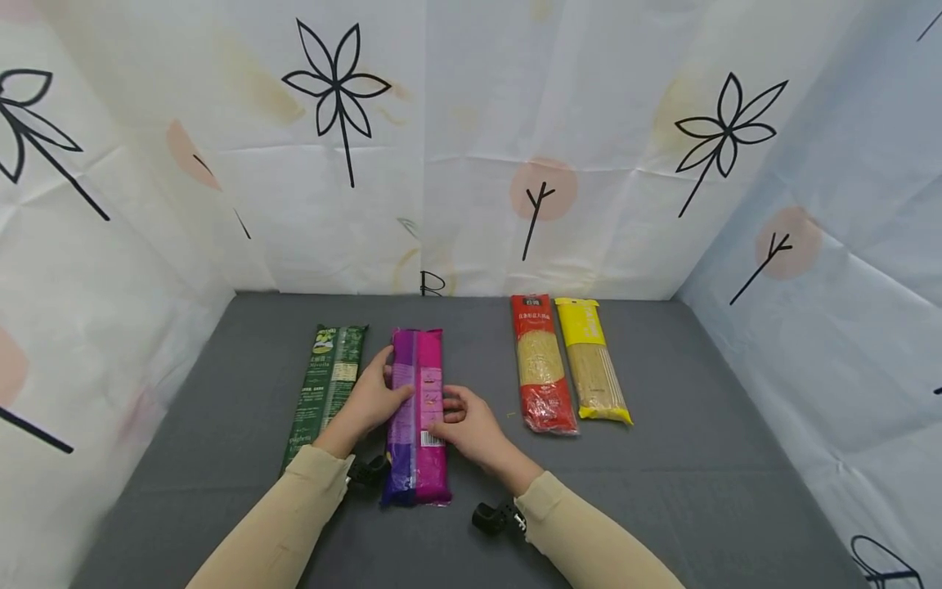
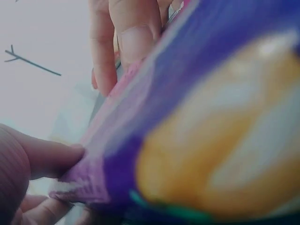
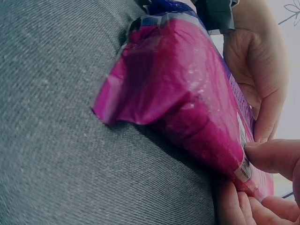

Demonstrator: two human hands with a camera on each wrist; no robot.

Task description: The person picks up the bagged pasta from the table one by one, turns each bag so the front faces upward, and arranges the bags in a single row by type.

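Observation:
A purple and magenta packet (image 1: 428, 409) with a barcode lies lengthwise between both hands. My left hand (image 1: 374, 394) grips its left edge, thumb on the upper face and fingers at the side. From the right, my right hand (image 1: 474, 427) pinches the opposite edge, its thumb (image 3: 269, 154) beside the barcode. The packet's crimped near end shows close over the grey cloth in the right wrist view. In the left wrist view, an orange and white picture covers part of the packet (image 2: 122, 136). Left of it lies a green spaghetti packet (image 1: 305, 409), partly behind my left forearm.
On the right lie a red noodle packet (image 1: 543, 360) and a yellow noodle packet (image 1: 593, 360), side by side. All rest on a grey cloth-covered table (image 1: 684, 491). White curtains (image 1: 471, 123) with drawn leaves and flowers enclose the back and sides.

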